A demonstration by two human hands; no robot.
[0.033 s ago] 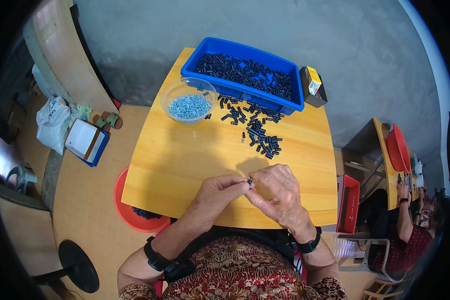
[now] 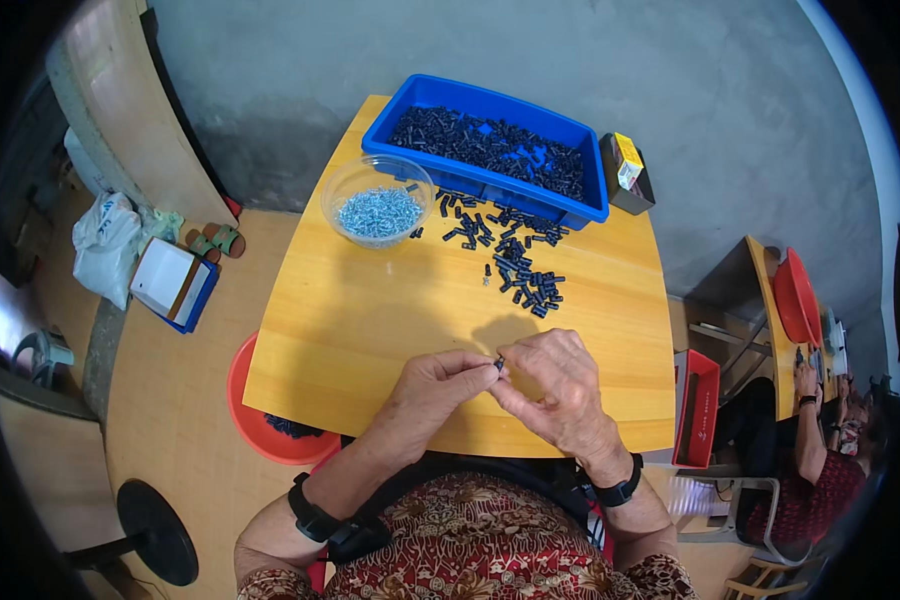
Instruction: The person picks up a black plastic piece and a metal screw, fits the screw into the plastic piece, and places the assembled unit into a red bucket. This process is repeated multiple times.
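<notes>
Over the near part of the wooden table (image 2: 320, 345), my two hands meet fingertip to fingertip. My left hand (image 2: 433, 398) is closed, thumb and index pinching a small black plastic piece (image 2: 499, 364). From the other side my right hand (image 2: 555, 390) also closes its thumb and forefinger on that piece; its exact shape is mostly covered by the fingers. Beyond the hands lies a loose pile of similar short black pieces (image 2: 530, 280). A clear plastic bowl (image 2: 338, 222) of small silvery screws (image 2: 380, 213) stands to the left of the pile.
A blue bin (image 2: 470, 183) full of black pieces stands at the table's far edge, beside a dark box (image 2: 632, 195). Below the left edge sits a red basin (image 2: 245, 420), and a red crate (image 2: 703, 400) is at the right. Another person (image 2: 805, 480) works at a table farther right.
</notes>
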